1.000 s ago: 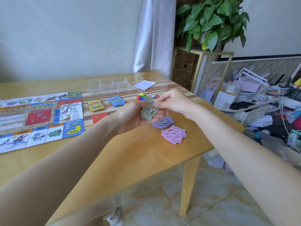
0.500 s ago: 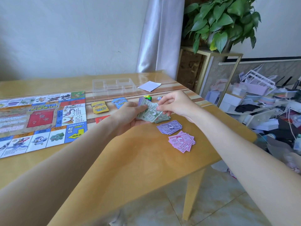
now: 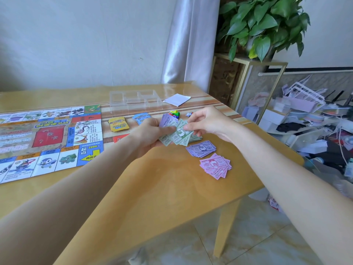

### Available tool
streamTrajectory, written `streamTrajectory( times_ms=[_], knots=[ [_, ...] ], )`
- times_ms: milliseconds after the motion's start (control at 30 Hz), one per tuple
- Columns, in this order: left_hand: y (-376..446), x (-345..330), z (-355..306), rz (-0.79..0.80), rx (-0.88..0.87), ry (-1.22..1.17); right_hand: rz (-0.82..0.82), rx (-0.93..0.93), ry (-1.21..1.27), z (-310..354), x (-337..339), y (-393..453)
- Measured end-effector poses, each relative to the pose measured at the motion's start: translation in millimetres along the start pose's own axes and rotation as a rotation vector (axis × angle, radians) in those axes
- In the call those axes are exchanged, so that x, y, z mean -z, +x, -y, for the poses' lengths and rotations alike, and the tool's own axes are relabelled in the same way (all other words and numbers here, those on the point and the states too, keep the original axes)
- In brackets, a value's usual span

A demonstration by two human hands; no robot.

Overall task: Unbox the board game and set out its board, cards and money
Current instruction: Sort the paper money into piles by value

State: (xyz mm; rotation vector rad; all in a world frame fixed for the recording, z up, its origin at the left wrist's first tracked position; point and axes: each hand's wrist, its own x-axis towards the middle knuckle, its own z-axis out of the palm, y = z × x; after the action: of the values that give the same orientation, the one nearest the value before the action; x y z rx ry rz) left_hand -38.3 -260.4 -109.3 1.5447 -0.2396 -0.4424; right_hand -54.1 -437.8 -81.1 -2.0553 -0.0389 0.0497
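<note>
L hand point(image 3: 152, 131): grips mixed money stack point(image 3: 176, 133) above counter point(image 3: 172, 188).
R hand point(image 3: 205, 123): pinches top green note.
Tip: peel one note at a time, start green pile beside purple pile point(image 3: 201, 149), pink pile point(image 3: 215, 165).

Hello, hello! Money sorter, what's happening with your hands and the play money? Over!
Left hand holds fanned green and purple bills. Right hand pinches a green bill. Purple pile and pink pile already on table. Nothing blocking.
</note>
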Motion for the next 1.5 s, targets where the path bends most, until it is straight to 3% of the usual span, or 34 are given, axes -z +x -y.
streamTrajectory(
  times_ms=[133, 467, 567, 733, 867, 967, 1167, 1300, 1400, 1500],
  knots=[
    [4.9, -0.4, 1.2, -0.089, 0.010, 0.067, 0.040, -0.005, 0.033, 1.3, -0.6, 0.9],
    [10.6, -6.7, -2.9, -0.071, -0.071, -0.057, -0.025, 0.001, 0.056, 3.6, -1.2, 7.9],
    [12.4, -10.5, -7.2, -0.135, -0.089, -0.053, -0.076, -0.033, 0.115, 2.7, 1.6, 10.7],
    [15.1, 2.1, -6.2, -0.243, -0.033, -0.255, -0.223, -0.136, 0.295, -5.5, 16.9, 12.9],
    [12.9, 8.3, 0.9, -0.219, 0.063, -0.241, -0.277, -0.292, 0.156, -21.2, 14.8, 15.1],
    [14.1, 1.9, 5.0, -0.210, 0.135, -0.164, -0.296, -0.302, 0.056, -28.6, 3.9, 22.4],
    [19.0, -12.6, 5.5, -0.182, 0.200, -0.250, -0.323, -0.259, -0.527, -35.4, -6.6, 34.2],
    [22.5, -13.6, 7.4, -0.214, 0.225, -0.242, -0.299, -0.255, -0.591, -33.0, -6.3, 31.0],
    [21.6, -10.2, 6.9, -0.268, 0.129, -0.149, -0.362, -0.179, -0.655, -29.8, -5.8, 28.6],
    [18.1, -5.6, 5.4, -0.192, 0.039, -0.086, -0.344, -0.022, -0.380, -18.6, -8.0, 28.4]
  ],
)
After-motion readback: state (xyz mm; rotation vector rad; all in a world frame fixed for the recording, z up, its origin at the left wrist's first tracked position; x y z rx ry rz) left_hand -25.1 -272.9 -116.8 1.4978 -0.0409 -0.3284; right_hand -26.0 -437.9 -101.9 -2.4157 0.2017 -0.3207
